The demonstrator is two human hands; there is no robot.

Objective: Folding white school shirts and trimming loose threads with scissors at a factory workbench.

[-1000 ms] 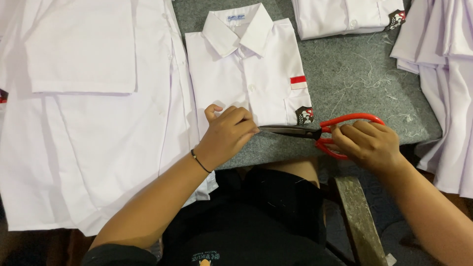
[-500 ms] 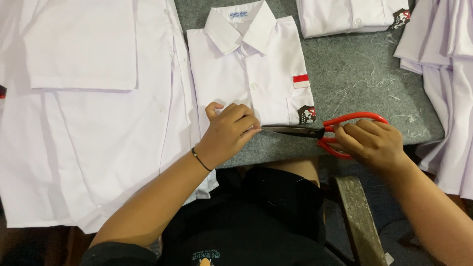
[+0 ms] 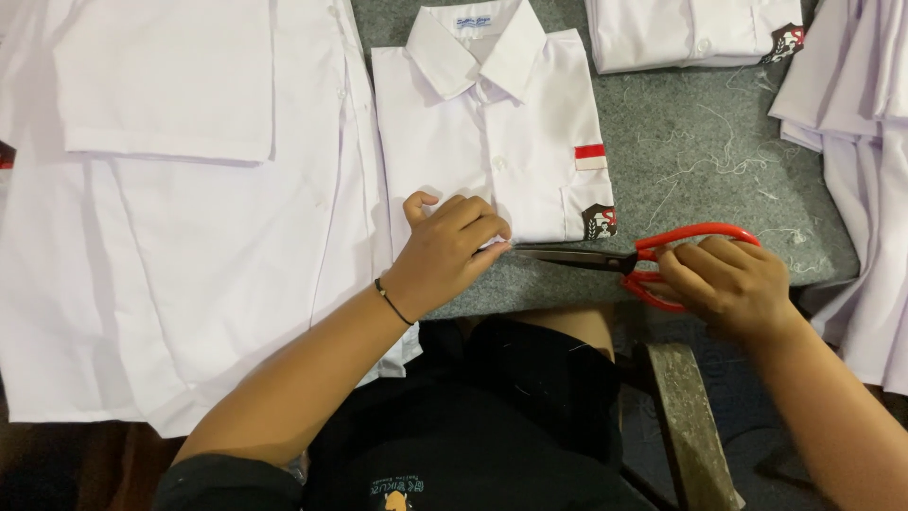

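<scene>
Grey felt-like table covering [image 3: 700,161], littered with loose thread ends, carries a folded white shirt [image 3: 492,132] lying collar-up at centre, with further white shirts spread at left [image 3: 189,237] and stacked at right [image 3: 856,142]. Left hand [image 3: 445,251] is curled nearly closed, its fingertips pinching the shirt's lower hem at the table's near edge. Right hand [image 3: 724,284] is closed through the red handles of the scissors [image 3: 615,260]; the blades lie almost together, tips pointing at the pinched spot, just beside the left fingertips. Risk: blade tips that close to the fingers could nick them if the cut is made carelessly. Risk: should hem fabric enter the blades along with any thread, the shirt could be cut. Risk: a loose pinch could let the hem slip.
</scene>
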